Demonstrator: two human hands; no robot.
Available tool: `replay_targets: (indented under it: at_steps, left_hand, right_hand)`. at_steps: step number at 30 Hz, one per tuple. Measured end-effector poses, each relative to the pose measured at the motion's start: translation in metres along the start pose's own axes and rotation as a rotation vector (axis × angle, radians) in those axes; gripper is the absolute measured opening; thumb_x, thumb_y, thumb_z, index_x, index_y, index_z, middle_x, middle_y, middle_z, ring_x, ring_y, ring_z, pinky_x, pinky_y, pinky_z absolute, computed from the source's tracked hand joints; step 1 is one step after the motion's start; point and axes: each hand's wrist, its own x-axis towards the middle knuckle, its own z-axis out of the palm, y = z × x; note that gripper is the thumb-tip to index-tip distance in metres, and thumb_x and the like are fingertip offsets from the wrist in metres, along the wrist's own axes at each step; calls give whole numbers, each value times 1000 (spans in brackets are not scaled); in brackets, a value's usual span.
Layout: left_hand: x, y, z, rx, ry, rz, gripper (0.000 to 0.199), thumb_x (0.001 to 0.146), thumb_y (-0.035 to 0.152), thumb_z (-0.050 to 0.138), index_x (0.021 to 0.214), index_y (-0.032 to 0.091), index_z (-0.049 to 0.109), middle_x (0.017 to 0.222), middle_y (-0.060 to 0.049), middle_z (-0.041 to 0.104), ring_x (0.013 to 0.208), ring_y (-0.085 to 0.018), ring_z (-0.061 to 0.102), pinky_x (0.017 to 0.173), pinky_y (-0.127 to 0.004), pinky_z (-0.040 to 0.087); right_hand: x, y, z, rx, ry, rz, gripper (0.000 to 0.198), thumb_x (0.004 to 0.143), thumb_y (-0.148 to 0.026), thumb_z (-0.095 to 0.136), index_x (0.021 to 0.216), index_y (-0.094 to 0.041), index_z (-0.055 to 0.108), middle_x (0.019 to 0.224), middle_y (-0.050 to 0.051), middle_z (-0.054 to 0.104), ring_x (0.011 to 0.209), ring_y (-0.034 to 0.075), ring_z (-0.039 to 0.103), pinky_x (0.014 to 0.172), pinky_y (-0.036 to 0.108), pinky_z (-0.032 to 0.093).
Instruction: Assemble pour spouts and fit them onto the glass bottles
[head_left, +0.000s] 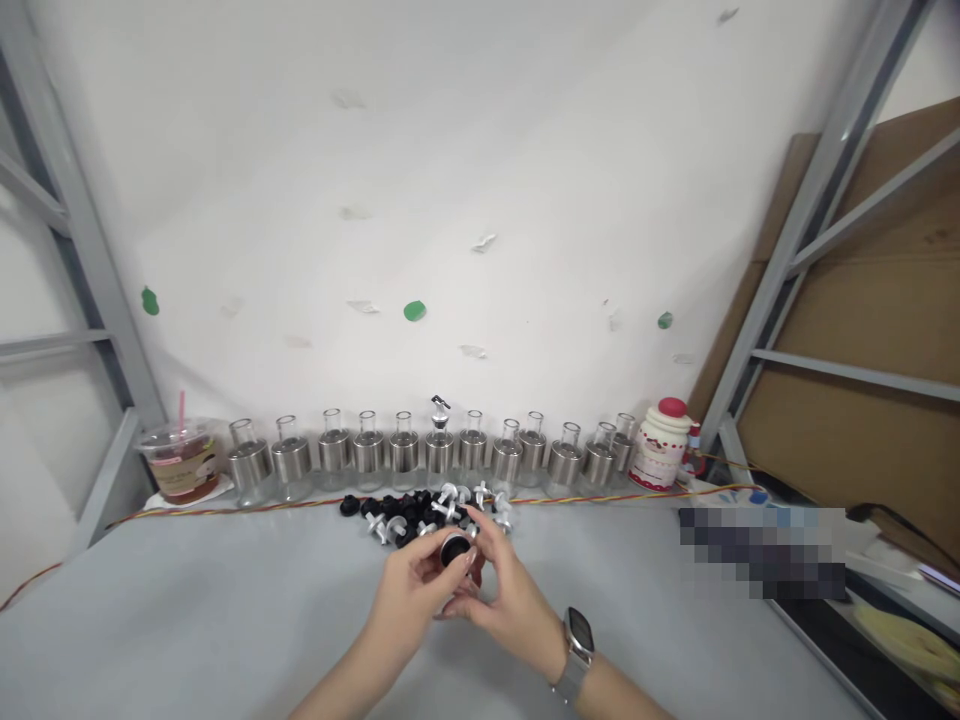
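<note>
My left hand (412, 580) is closed round a small round bottle stopper part (454, 548), which shows a silver rim and a black middle. My right hand (506, 595), with a watch on its wrist, curls round the same part from the other side, thumb and fingers bent. Fingers hide most of its lower side. Just beyond the hands lies a loose pile of silver stopper tops (396, 527) and black plugs (350, 505). Behind the pile, one glass bottle with a steel sleeve (439, 452) carries a silver and black pourer (440, 408).
Several open glass bottles with steel sleeves (250, 463) line the wall. A cup with a pink straw (184, 465) stands left, a white jar with a red lid (660, 445) right. Twisted wires (285, 505) cross the grey table (225, 610). Cardboard (870, 300) leans behind the right frame.
</note>
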Motion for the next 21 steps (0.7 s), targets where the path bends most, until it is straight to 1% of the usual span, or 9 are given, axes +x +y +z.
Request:
replay_targets:
  at_steps: [2,4,6,8,11,13,15,17,21]
  left_hand:
    - [2,2,0,-38,12,-3,22,68,28,65,87,17,66,67,-1,66,60,-13,60,62,-24,50]
    - [5,3,-1,-108,31,-52,26,67,27,66,90,15,65,73,-2,67,65,-15,62,67,-28,52]
    - [6,1,-1,-196,42,-119,32,68,30,65,96,14,62,75,-4,67,66,-15,62,69,-31,52]
    - [7,-3,0,-260,35,-163,38,73,37,58,103,13,57,70,-3,65,59,-14,61,60,-30,53]
    - [5,-13,3,-201,49,-164,41,77,47,47,98,12,55,56,1,57,40,-11,54,35,-22,45]
    - [3,-19,7,-74,92,-126,37,77,49,45,87,14,54,44,6,50,30,-8,44,26,-17,32]
    - [0,-24,10,12,134,-80,30,78,47,44,76,18,49,35,10,41,25,-5,34,25,-14,25]
    - [-3,-26,14,31,163,-46,28,79,45,44,67,20,43,33,12,35,26,-4,29,27,-12,24]
    - [-11,-23,18,107,189,26,29,81,41,44,62,20,39,42,11,37,33,-3,32,34,-12,29]
  right_hand:
    - [-1,-3,-2,21,-26,-30,85,65,-32,70,131,-24,18,103,7,51,90,21,51,83,37,40]
    - [-1,-7,-3,70,12,-43,65,76,-35,58,128,-22,22,94,5,53,87,19,51,80,34,40]
    - [0,-11,-2,145,121,19,37,86,-36,41,118,-20,32,83,2,52,75,16,52,72,30,42]
    - [3,-12,0,211,205,125,24,89,-38,30,101,-20,41,69,-2,48,61,13,48,60,25,41]
    - [6,-12,8,291,170,235,33,89,-43,26,78,-19,47,57,-4,43,49,10,41,48,22,36]
    - [6,-13,15,358,122,263,38,88,-45,27,75,-18,50,58,-3,46,49,11,41,47,22,36]
    - [4,-15,22,411,139,270,37,87,-45,30,81,-18,54,66,0,52,54,12,46,52,22,39]
    - [0,-18,28,438,195,256,34,87,-44,33,87,-18,55,74,2,55,61,13,49,56,23,41]
    - [-6,-22,31,404,217,219,31,88,-42,31,84,-19,52,70,1,54,59,13,50,53,22,42]
